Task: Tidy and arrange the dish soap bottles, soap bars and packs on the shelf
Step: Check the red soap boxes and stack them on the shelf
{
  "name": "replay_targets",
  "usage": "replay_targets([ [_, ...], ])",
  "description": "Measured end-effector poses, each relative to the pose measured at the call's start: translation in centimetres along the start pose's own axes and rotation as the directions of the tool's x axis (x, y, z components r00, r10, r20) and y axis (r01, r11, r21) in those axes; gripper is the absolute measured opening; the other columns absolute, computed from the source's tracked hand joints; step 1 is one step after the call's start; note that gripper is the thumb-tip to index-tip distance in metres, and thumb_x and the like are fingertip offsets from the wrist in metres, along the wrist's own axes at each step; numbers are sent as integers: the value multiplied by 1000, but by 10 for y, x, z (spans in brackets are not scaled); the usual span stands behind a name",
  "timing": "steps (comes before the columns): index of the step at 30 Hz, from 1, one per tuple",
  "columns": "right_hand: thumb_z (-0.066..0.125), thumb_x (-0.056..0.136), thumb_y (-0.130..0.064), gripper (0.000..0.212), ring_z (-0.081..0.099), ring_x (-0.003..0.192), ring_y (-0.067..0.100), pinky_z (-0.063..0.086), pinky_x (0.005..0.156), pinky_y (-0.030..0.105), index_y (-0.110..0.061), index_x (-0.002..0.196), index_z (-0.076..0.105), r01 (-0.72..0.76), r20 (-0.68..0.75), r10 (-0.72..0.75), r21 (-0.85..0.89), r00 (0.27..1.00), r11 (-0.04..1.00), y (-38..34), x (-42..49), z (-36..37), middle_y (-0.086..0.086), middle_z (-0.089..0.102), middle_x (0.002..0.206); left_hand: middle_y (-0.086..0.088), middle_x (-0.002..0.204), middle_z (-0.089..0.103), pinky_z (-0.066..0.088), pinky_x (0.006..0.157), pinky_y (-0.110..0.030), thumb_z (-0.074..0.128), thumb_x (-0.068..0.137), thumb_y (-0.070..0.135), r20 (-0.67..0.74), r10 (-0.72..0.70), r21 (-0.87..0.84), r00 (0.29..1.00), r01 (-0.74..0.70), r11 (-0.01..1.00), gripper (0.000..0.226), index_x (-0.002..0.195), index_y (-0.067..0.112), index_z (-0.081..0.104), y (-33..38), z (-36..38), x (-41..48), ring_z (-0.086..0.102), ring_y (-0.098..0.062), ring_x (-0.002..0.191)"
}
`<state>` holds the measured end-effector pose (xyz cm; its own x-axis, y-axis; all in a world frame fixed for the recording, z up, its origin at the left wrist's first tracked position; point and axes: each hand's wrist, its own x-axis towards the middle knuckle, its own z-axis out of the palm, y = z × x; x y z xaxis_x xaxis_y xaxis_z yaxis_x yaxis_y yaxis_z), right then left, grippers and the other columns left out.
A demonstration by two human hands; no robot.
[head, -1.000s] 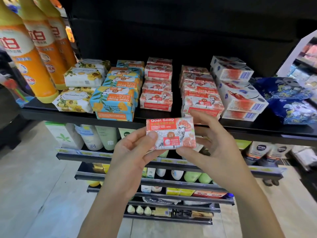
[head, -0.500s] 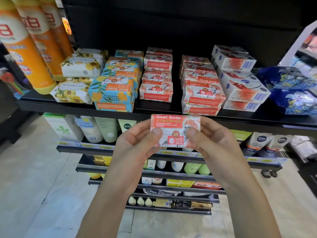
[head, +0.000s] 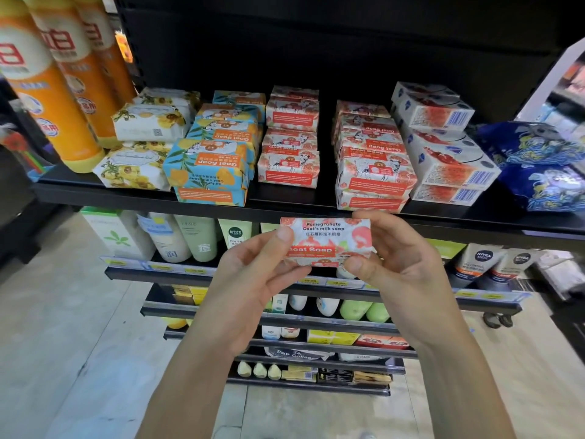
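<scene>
Big orange bottles (head: pixel 47 99) stand at ten o'clock on the black shelf (head: pixel 285 202). Just below its front edge the left hand (head: pixel 253 280) pinches the red soap bar (head: pixel 326 240) by its nine o'clock end and the right hand (head: pixel 402 264) pinches its three o'clock end. At two o'clock lie blue packs (head: pixel 544 166)

Soap bar (head: pixel 326 242) tipped back, raised toward shelf edge (head: pixel 285 210) (side panel text now showing).
</scene>
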<state>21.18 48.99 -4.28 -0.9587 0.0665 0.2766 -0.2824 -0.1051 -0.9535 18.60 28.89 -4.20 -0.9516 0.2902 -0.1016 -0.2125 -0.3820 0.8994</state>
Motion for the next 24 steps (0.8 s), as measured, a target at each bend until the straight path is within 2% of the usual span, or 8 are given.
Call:
replay_targets([
  [6, 79, 76, -5, 52, 65, 120, 23, 54, 96, 31, -14, 125, 64, -28, 10, 28, -5, 1000, 1000, -1, 0, 1, 6, 73, 122, -15, 113, 76, 57, 98, -35, 68, 83, 33, -26, 30, -33, 999, -31, 999, 46, 117, 2, 69, -3, 0, 1, 73, -27, 109],
  [8, 86, 78, -25, 59, 64, 123, 22, 54, 97, 30, -18, 131, 63, -101, 21, 100, 9, 995, 995, 0, 0, 1, 4, 70, 128, -16, 116, 75, 57, 98, -35, 72, 91, 32, -20, 40, -22, 999, -41, 999, 43, 120, 1, 69, -4, -1, 2, 72, -29, 112],
  [11, 87, 66, -62, 86, 64, 124, 20, 52, 102, 36, -20, 136, 62, -236, -14, 236, -34, 972, 971, 1, 0, -1, 3, 69, 131, -16, 120, 74, 55, 100, -36, 69, 89, 31, -21, 53, -13, 998, -53, 999, 50, 128, 0, 65, -6, -3, 3, 69, -29, 117],
  [13, 85, 60, -71, 96, 68, 119, 21, 50, 105, 42, -17, 135, 62, -289, -57, 286, -53, 956, 956, 3, 2, -2, 4, 71, 128, -15, 120, 74, 55, 102, -37, 72, 88, 30, -32, 59, -20, 998, -59, 998, 51, 130, 1, 64, -6, -3, 3, 70, -28, 117],
  [17, 87, 57, -70, 99, 71, 112, 21, 49, 108, 45, -14, 135, 62, -330, -92, 323, -76, 942, 941, 4, 2, -3, 4, 72, 125, -13, 121, 74, 54, 103, -37, 75, 89, 28, -39, 63, -31, 997, -64, 997, 52, 132, 1, 62, -7, -4, 3, 69, -26, 118],
  [20, 85, 64, -58, 85, 73, 108, 21, 50, 108, 45, -12, 132, 64, -339, -98, 332, -65, 938, 939, 3, 2, -2, 6, 74, 121, -13, 123, 73, 53, 104, -38, 72, 89, 26, -39, 58, -31, 998, -59, 998, 52, 134, 1, 60, -7, -5, 3, 68, -26, 120],
  [24, 87, 68, -50, 73, 70, 114, 21, 49, 109, 46, -14, 128, 68, -335, -118, 329, -34, 937, 942, 5, 1, -1, 8, 73, 123, -13, 123, 73, 53, 104, -36, 76, 89, 24, -47, 51, -55, 998, -54, 997, 53, 136, 4, 60, -8, -5, 4, 68, -25, 119],
])
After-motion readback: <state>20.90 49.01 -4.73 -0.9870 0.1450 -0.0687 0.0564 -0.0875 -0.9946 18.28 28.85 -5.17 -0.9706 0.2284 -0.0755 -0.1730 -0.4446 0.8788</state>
